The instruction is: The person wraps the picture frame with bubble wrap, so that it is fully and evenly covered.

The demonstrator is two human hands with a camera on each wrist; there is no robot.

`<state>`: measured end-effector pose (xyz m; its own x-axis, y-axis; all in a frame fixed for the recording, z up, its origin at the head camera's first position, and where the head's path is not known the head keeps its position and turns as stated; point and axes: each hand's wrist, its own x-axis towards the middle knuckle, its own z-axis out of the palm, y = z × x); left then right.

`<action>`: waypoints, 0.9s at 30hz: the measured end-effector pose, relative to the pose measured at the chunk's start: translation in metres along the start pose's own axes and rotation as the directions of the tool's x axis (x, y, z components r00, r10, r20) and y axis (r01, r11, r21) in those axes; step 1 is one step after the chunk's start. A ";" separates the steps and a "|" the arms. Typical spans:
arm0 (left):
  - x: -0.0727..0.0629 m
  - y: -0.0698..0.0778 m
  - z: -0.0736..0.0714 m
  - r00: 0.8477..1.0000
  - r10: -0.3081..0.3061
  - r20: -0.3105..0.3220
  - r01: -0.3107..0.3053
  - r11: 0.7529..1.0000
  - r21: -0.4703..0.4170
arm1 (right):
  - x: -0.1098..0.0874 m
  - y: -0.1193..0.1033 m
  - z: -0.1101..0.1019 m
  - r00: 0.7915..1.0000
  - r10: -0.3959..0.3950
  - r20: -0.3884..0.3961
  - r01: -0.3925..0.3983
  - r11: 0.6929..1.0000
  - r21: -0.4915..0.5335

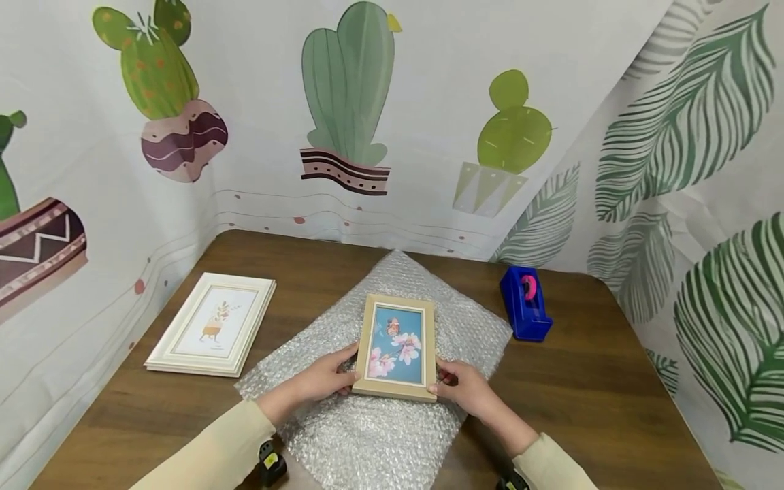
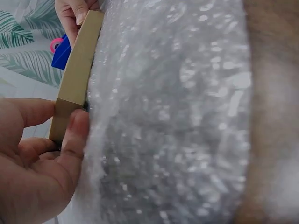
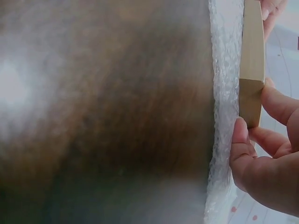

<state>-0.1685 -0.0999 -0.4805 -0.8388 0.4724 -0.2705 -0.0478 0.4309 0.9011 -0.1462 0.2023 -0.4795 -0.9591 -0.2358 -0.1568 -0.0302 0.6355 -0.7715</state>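
A tan picture frame [image 1: 363,340] with pink blossoms and a butterfly on blue lies face up over the middle of a sheet of bubble wrap [image 1: 380,442]. My left hand [image 1: 324,374] grips its left side near the lower corner, and my right hand [image 1: 465,388] grips the right side likewise. In the left wrist view the left hand's fingers [image 2: 74,133] bend round the frame's edge, close over the wrap. The right wrist view shows the right hand [image 3: 271,154] pinching the opposite corner, one fingertip between the frame and the bubble wrap [image 3: 224,107].
White picture frames [image 1: 254,340], seemingly stacked, lie at the left of the brown wooden table [image 1: 576,381]. A blue tape dispenser [image 1: 525,313] with a pink core stands at the back right. Cactus- and leaf-printed cloth [image 1: 422,122] hangs behind the table.
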 end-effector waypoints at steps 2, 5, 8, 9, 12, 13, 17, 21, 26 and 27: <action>0.001 0.002 -0.002 1.000 -0.004 -0.001 0.004 1.000 0.015 | 0.001 -0.002 0.000 1.000 -0.002 0.004 0.003 0.999 -0.035; 0.002 0.006 -0.006 1.000 -0.002 -0.018 0.003 0.996 0.084 | 0.002 -0.010 -0.002 1.000 -0.011 0.006 0.011 0.994 -0.110; 0.004 0.010 -0.009 0.998 0.032 -0.050 -0.020 0.977 0.213 | -0.004 -0.022 -0.005 0.993 -0.112 -0.027 0.103 0.967 -0.234; 0.005 0.011 -0.010 0.997 0.044 -0.059 -0.028 0.968 0.249 | -0.008 -0.026 -0.007 0.983 -0.181 -0.029 0.166 0.947 -0.276; 0.009 0.013 -0.013 0.993 0.104 -0.055 -0.078 0.934 0.347 | -0.023 -0.031 -0.009 0.890 -0.457 0.005 0.426 0.826 -0.370; 0.010 0.014 -0.014 0.992 0.118 -0.043 -0.094 0.927 0.362 | -0.027 -0.030 -0.008 0.833 -0.552 0.032 0.522 0.765 -0.377; 0.013 0.017 -0.018 0.984 0.172 0.040 -0.173 0.888 0.427 | -0.039 -0.020 0.003 0.630 -0.764 0.137 0.746 0.548 -0.378; 0.013 0.017 -0.018 0.981 0.168 0.100 -0.196 0.852 0.486 | -0.049 -0.011 0.016 0.544 -0.786 0.294 0.827 0.442 -0.349; 0.014 0.016 -0.017 0.979 0.163 0.124 -0.204 0.824 0.529 | -0.055 -0.006 0.025 0.543 -0.661 0.519 0.839 0.460 -0.292; 0.014 0.016 -0.017 0.979 0.165 0.124 -0.205 0.823 0.529 | -0.055 -0.006 0.027 0.545 -0.630 0.553 0.835 0.464 -0.295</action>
<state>-0.1903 -0.0995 -0.4641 -0.7616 0.6284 -0.1584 0.4197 0.6646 0.6182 -0.0854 0.1923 -0.4828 -0.3481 -0.9356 0.0595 -0.8983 0.3147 -0.3067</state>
